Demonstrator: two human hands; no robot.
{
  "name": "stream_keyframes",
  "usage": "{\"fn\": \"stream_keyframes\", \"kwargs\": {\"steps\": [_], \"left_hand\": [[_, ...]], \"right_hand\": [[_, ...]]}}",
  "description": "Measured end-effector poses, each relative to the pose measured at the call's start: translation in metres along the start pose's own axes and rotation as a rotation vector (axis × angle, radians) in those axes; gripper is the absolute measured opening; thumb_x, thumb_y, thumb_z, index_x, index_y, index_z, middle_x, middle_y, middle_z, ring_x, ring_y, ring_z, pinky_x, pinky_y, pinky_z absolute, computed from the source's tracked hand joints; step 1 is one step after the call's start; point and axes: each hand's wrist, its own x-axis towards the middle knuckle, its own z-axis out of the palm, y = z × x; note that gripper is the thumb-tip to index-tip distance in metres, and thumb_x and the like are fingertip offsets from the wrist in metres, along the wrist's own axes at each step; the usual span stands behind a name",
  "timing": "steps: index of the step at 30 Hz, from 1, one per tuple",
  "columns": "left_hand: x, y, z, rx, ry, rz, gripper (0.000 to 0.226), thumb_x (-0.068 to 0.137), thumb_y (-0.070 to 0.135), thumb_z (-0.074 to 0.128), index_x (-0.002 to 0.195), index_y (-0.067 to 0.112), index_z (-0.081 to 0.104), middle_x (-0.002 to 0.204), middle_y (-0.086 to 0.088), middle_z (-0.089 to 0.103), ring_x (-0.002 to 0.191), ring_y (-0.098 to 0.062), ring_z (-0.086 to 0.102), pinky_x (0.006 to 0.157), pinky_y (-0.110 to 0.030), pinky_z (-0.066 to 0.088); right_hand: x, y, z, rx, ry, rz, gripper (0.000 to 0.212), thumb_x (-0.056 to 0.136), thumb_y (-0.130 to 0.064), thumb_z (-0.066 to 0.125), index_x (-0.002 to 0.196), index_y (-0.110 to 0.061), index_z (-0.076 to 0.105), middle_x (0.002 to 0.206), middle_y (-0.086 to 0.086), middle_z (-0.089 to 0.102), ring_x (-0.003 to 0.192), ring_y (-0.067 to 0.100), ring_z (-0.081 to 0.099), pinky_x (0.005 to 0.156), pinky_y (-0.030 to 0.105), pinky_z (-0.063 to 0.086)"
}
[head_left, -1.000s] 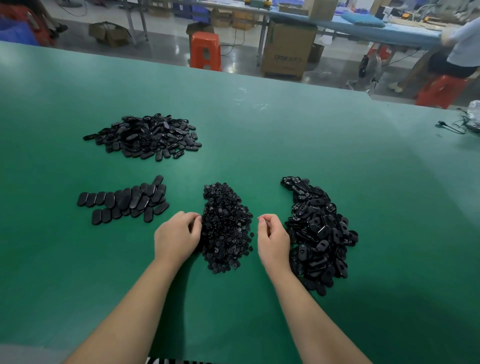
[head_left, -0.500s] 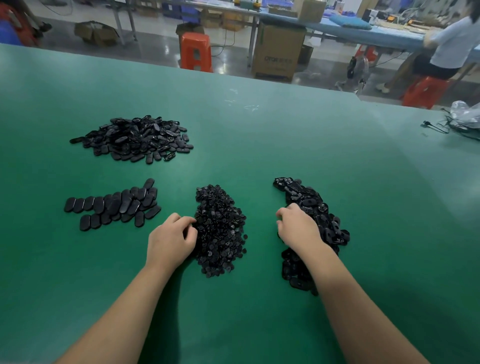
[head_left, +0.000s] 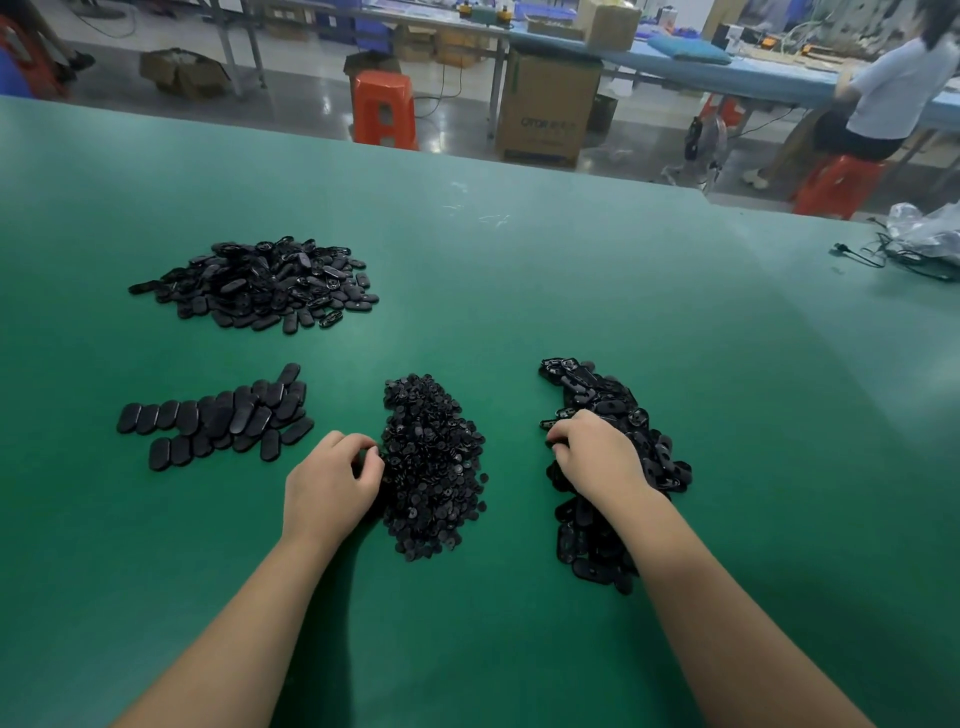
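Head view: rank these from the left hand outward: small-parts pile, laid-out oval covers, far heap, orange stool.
1. small-parts pile, just right of the left hand.
2. laid-out oval covers, to its left.
3. far heap, farther back left.
4. orange stool, farthest back.

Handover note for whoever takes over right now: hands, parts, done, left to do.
Left hand: fingers curled at the edge of the small-parts pile; whether it holds one is hidden.
Right hand: fingers curled into the oval-shell pile; grip hidden.
Parts: laid-out ovals lie in rows at left, loose heap behind them, all on the green table.
Done: likely only those rows.
To do: both near piles look mostly full.
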Motion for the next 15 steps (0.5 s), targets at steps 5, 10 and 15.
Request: {"fn": "stream_keyframes", "kwargs": {"steps": [5,10,15], "left_hand": [[0.000,-0.001,0.001,0.019,-0.014,-0.021,0.013,0.093,0.025,0.063,0.097,0.023,0.075,0.084,0.009,0.059,0.069,-0.015,0.058,0.058,-0.028,0.043],[0.001,-0.001,0.002,0.016,-0.016,-0.028,0.015,0.094,0.023,0.060,0.098,0.023,0.075,0.085,0.009,0.059,0.070,-0.013,0.057,0.057,-0.027,0.042],[0.001,-0.002,0.001,0.019,-0.028,-0.031,0.014,0.093,0.026,0.060,0.097,0.025,0.074,0.086,0.010,0.059,0.071,-0.013,0.057,0.058,-0.027,0.043]], "right_hand": [[0.003,-0.006,-0.006,0.275,0.153,0.041,0.019,0.099,-0.025,0.060,0.114,-0.022,0.071,0.110,-0.001,0.070,0.094,0.019,0.064,0.077,0.030,0.049],[0.003,-0.015,-0.001,0.218,0.064,0.056,0.020,0.102,-0.029,0.055,0.117,-0.020,0.065,0.099,-0.003,0.074,0.086,0.019,0.064,0.069,0.029,0.048],[0.001,-0.014,0.000,0.310,0.047,0.082,0.017,0.099,-0.032,0.059,0.108,-0.020,0.066,0.111,-0.004,0.063,0.088,0.019,0.062,0.075,0.032,0.051]]}}
